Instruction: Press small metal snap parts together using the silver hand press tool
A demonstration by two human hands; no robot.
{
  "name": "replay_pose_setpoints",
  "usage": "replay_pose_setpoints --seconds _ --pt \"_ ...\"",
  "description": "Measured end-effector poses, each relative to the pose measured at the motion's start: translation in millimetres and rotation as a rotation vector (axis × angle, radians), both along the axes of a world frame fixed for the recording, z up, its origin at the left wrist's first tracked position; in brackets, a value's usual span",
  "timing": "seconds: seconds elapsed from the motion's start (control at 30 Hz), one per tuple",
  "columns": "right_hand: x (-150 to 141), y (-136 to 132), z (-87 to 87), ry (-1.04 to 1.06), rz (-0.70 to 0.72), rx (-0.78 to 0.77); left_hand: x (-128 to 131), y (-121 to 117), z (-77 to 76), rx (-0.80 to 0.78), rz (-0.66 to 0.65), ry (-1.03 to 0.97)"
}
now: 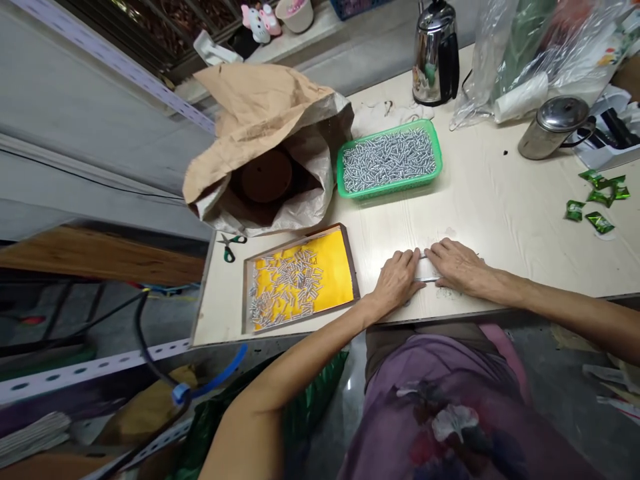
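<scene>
Near the table's front edge, my left hand [399, 278] and my right hand [457, 268] grip the two ends of a flat, pale rectangular piece [427, 269] with dark long edges. Only its middle shows between my hands; my fingers hide the ends, and its exact kind is unclear. My fingers curl over it, thumbs on the near side. To the left of my left hand lies a shallow wooden tray [354, 267] with a yellow bottom, holding many small silvery metal pins [295, 277]. Behind it, a green plastic basket [390, 190] is filled with similar small metal pieces [390, 159].
A large open paper sack [270, 100] stands behind the tray, with green-handled scissors [229, 249] beside it. At the back are a steel kettle [434, 57] and plastic bags [530, 60]. On the right are a metal cup [553, 127] and several green-wrapped sweets [599, 222].
</scene>
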State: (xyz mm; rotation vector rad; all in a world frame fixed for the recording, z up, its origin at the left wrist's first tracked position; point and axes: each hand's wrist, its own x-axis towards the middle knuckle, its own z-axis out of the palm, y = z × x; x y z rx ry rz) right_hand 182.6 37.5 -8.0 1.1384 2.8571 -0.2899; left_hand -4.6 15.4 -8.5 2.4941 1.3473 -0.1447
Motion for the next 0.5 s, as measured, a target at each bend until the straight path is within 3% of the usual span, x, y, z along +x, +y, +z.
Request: replay_pose_setpoints --seconds 0.33,0.5 --pt "-2 -2 -8.1 0.067 -0.031 -0.078 4 10 -6.0 -0.059 0.02 -0.071" --pt "7 8 -4.5 0.13 -0.032 -0.039 2 -4 -21.5 0.094 0.107 -0.18"
